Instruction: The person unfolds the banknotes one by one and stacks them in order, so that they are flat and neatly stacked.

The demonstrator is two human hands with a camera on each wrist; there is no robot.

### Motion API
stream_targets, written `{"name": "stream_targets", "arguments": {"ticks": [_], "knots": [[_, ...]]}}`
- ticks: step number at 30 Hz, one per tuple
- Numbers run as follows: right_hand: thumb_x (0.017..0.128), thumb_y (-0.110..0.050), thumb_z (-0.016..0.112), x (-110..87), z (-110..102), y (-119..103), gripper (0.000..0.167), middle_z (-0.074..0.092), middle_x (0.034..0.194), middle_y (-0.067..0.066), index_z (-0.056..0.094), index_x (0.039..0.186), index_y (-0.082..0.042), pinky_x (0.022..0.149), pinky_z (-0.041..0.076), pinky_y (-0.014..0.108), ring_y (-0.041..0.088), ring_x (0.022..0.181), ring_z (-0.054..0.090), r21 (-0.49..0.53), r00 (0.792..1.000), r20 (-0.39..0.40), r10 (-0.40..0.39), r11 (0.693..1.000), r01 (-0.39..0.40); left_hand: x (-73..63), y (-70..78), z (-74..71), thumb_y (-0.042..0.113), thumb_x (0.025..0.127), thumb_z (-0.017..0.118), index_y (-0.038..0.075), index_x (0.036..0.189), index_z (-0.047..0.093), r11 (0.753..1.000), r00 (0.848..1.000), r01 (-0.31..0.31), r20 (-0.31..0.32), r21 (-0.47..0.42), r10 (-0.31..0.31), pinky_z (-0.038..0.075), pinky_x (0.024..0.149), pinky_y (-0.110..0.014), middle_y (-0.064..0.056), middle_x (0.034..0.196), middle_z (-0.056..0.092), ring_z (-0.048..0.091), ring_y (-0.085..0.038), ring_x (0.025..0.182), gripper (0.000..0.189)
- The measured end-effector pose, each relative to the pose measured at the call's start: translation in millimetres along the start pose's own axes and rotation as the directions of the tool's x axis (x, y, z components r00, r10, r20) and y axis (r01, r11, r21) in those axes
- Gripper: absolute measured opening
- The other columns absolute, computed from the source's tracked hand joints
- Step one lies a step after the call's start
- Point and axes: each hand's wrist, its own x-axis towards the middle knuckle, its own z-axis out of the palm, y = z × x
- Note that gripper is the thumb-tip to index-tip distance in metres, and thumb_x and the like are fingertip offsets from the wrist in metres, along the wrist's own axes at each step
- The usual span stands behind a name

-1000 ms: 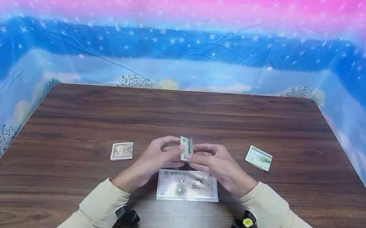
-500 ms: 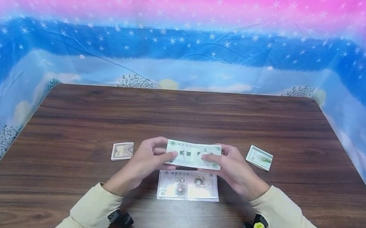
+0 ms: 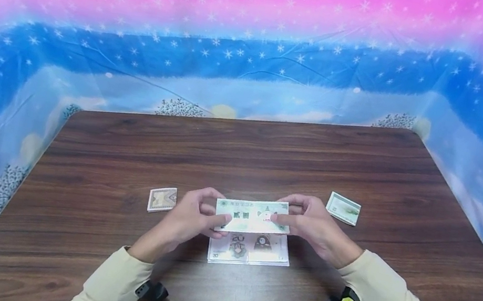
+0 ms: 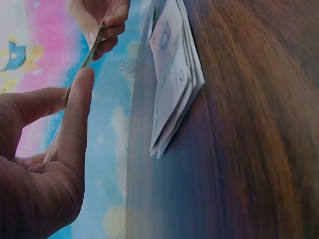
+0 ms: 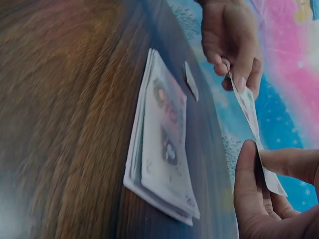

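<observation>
A pale green play banknote (image 3: 254,216) is stretched flat between both hands, over the far part of a stack of pinkish banknotes (image 3: 248,253). My left hand (image 3: 192,217) pinches its left end, thumb on the printed face and fingers behind. At the other end my right hand (image 3: 314,229) pinches it the same way, its thumb lying over the printed animal. In the left wrist view the green note (image 4: 92,50) shows edge-on, apart from the pinkish stack (image 4: 172,74). The right wrist view shows the stack (image 5: 164,134) as several notes with slightly uneven edges.
A folded brownish banknote (image 3: 162,199) lies on the wooden table (image 3: 222,152) left of the hands. To the right lies a folded green banknote (image 3: 343,208). A snowflake-patterned cloth (image 3: 256,62) hangs behind the table.
The green banknote was folded between the fingers a second ago, then opened out flat with the hands moving apart. Since then, both hands have brought it slightly nearer, over the stack.
</observation>
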Motion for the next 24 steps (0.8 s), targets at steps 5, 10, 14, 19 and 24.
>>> {"name": "stream_targets", "arguments": {"ticks": [5, 10, 14, 19, 24], "knots": [[0.081, -0.002, 0.080, 0.1, -1.1, 5.3, 0.035, 0.072, 0.091, 0.012, 0.065, 0.112, 0.006, 0.072, 0.058, 0.032, 0.019, 0.080, 0.069, -0.100, 1.000, -0.016, -0.019, 0.995, 0.017, -1.3, -3.7, -1.1, 0.001, 0.090, 0.075, -0.006, 0.126, 0.054, 0.982, 0.996, -0.050, 0.082, 0.182, 0.036, 0.062, 0.066, -0.041, -0.013, 0.077, 0.071, 0.073, -0.034, 0.067, 0.042], [0.075, -0.001, 0.085, 0.7, 0.9, 12.2, 0.035, 0.068, 0.080, 0.007, 0.067, 0.104, 0.005, 0.064, 0.056, 0.028, 0.016, 0.072, 0.064, -0.188, 0.999, -0.006, -0.054, 0.981, 0.052, -2.7, -5.1, -0.9, 0.007, 0.089, 0.078, -0.002, 0.118, 0.059, 0.912, 0.990, -0.104, 0.127, 0.398, 0.058, 0.060, 0.055, -0.036, -0.007, 0.073, 0.072, 0.071, -0.023, 0.058, 0.036], [0.073, -0.001, 0.087, 1.5, 2.1, 17.3, 0.033, 0.065, 0.075, 0.005, 0.068, 0.099, 0.003, 0.059, 0.051, 0.026, 0.014, 0.067, 0.059, -0.302, 0.994, 0.022, -0.106, 0.947, 0.108, -3.8, -5.7, 0.4, 0.012, 0.087, 0.081, 0.004, 0.114, 0.063, 0.828, 0.991, -0.119, 0.115, 0.548, 0.066, 0.055, 0.050, -0.032, 0.000, 0.066, 0.069, 0.065, -0.016, 0.052, 0.033], [0.070, -0.011, 0.092, 3.5, 3.7, 21.0, 0.034, 0.061, 0.070, -0.002, 0.070, 0.094, -0.004, 0.063, 0.046, 0.028, 0.012, 0.064, 0.055, -0.528, 0.981, 0.041, -0.187, 0.830, 0.180, -4.5, -7.6, 1.7, 0.015, 0.086, 0.082, 0.005, 0.113, 0.065, 0.772, 0.991, -0.122, 0.114, 0.623, 0.065, 0.049, 0.046, -0.029, 0.003, 0.059, 0.064, 0.061, -0.014, 0.047, 0.032], [0.068, -0.017, 0.094, 5.0, 5.5, 23.6, 0.035, 0.057, 0.068, -0.005, 0.070, 0.090, -0.007, 0.062, 0.045, 0.027, 0.009, 0.062, 0.051, -0.647, 0.967, 0.062, -0.246, 0.728, 0.227, -3.9, -9.8, 4.0, 0.015, 0.086, 0.082, 0.001, 0.115, 0.064, 0.759, 0.990, -0.127, 0.123, 0.639, 0.062, 0.050, 0.044, -0.029, 0.002, 0.058, 0.063, 0.061, -0.013, 0.045, 0.036]]}}
